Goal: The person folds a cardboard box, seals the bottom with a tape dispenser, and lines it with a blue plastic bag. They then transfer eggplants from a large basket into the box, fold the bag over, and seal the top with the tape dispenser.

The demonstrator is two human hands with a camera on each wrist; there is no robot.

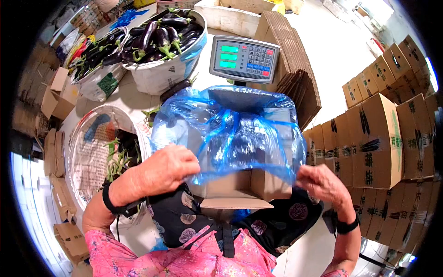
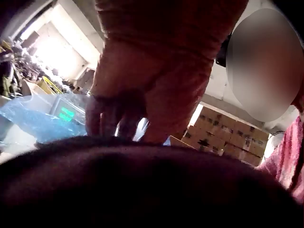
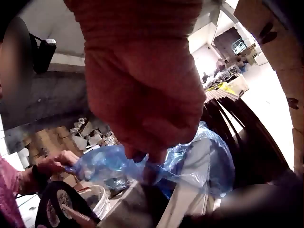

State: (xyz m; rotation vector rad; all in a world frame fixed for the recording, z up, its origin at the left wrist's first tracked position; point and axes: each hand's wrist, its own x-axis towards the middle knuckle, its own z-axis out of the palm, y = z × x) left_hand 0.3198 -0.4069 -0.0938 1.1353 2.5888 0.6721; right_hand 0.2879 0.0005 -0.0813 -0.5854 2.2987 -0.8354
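A blue translucent plastic bag (image 1: 244,143) spreads over an open cardboard box (image 1: 226,189) in front of the person's lap. The left hand (image 1: 173,167) pinches the bag's near edge at its left side, and the right hand (image 1: 321,183) pinches the edge at its right side. In the right wrist view the right hand (image 3: 147,104) has its fingers curled on the blue film (image 3: 104,164). Dark shapes show through the bag, too blurred by the film to name. The left wrist view shows the left hand (image 2: 147,80) with curled fingers, its fingertips partly hidden.
A scale display (image 1: 244,58) stands behind the box, beside stacked flattened cardboard (image 1: 295,64). Sacks of eggplants (image 1: 161,74) are at the back left, and a white sack (image 1: 92,152) with some eggplants is near the left arm. Cardboard boxes (image 1: 369,138) are stacked on the right.
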